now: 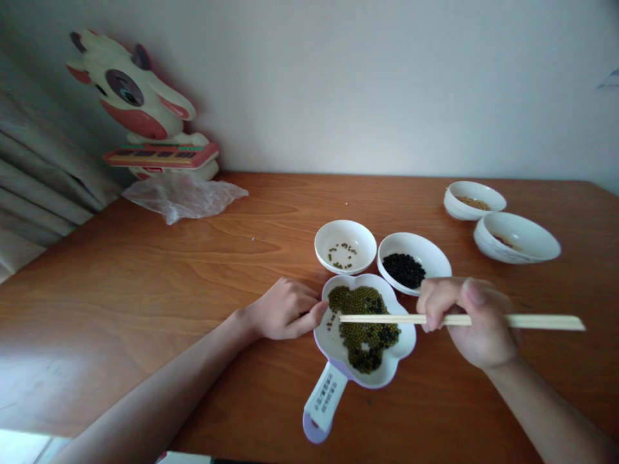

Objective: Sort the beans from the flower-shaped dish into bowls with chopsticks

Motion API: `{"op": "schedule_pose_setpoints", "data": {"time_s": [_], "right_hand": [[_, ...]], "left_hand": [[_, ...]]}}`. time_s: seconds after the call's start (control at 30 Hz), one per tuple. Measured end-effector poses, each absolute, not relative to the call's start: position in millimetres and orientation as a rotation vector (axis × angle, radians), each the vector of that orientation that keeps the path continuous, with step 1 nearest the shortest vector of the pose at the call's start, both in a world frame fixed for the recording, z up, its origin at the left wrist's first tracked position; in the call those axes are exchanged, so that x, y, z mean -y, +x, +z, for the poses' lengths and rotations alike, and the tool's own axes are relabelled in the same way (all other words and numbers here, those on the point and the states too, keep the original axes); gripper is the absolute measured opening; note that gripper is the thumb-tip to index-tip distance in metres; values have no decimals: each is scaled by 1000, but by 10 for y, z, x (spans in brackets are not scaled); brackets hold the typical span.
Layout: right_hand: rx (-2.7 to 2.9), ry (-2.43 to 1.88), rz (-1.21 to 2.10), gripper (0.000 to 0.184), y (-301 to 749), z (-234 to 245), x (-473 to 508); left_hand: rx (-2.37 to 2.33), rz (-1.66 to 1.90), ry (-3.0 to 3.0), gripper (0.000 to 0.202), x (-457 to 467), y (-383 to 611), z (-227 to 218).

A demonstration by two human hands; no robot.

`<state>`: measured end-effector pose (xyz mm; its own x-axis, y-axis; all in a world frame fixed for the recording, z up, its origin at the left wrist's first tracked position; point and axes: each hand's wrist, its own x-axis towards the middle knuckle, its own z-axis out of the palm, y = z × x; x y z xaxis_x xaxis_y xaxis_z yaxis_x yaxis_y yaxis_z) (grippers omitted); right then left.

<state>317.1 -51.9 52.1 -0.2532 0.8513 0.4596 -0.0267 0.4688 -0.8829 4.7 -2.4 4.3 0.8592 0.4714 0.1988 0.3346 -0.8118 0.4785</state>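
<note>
Fingers point(438, 301) of the right hand point(476, 322) are clamped on a pair of chopsticks point(387, 318), closed round them past the middle, so a long butt end sticks out to the right. The wooden counter point(193, 258) carries everything. At its far left stand a cow-shaped toy point(140, 109) and a crumpled plastic bag point(184, 196); at its far right, well apart from the hands, sit two white bowls point(516, 237). Nearer, a flower-shaped dish point(333, 348) with a labelled handle point(325, 399) lies between the two hands. Just behind it are a small bowl point(345, 246) holding a few green beans and another bowl point(414, 261) holding black beans. The chopsticks lie level over the dish, tips at its left side, just above the heap of green beans point(365, 322) inside. They look stiff and light. The beans are small, hard, round and likely slippery, so each would want a pinch across its middle between the very tips, with gentle pressure, or it may shoot out. The dish looks light enough to slide unless steadied. The right hand is turned knuckles up, wrist near the counter, forearm coming in from the lower right. The left hand point(285, 309) rests on the counter, fingers curled together, a fingertip against the dish's rim.
</note>
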Motion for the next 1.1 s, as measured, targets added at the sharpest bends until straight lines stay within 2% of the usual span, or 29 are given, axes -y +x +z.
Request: {"op": "schedule_pose_setpoints", "data": {"time_s": [0.2,0.43,1.1], "right_hand": [[1646,-853,1289,76,3296,507,598],[1646,-802,1380,84,3307,542,570],[1559,-955,1461,82,3265,445,566]], "left_hand": [[-574,432,2581,48,12,49,55],[-556,440,2578,48,10,55,53],[-579,443,2563,47,4,55,38]]}}
